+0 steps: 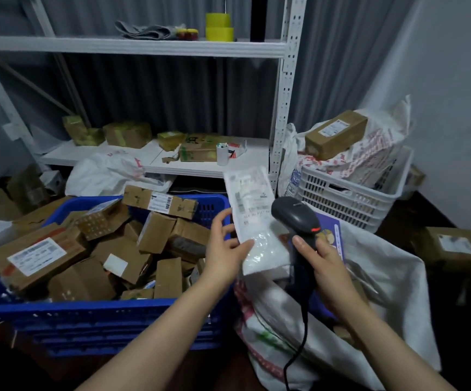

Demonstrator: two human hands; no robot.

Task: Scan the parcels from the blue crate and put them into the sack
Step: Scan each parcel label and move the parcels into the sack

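Observation:
My left hand (224, 244) holds a white padded parcel (252, 218) upright by its left edge, label facing me, above the gap between crate and sack. My right hand (323, 263) grips a black barcode scanner (296, 218) by its handle, its head right beside the parcel's label. The blue crate (93, 311) at lower left is heaped with several brown cardboard parcels (155, 232). The white sack (369, 283) lies open at lower right beneath the scanner, with a purple-blue packet (331, 230) showing inside it behind my right hand.
A white crate (350, 198) at the right holds printed bags and a brown box (335, 134). A white metal shelf (158, 159) behind carries boxes and a white cup (223, 153). Another box (454, 244) sits at far right. The scanner cable (299, 348) hangs down.

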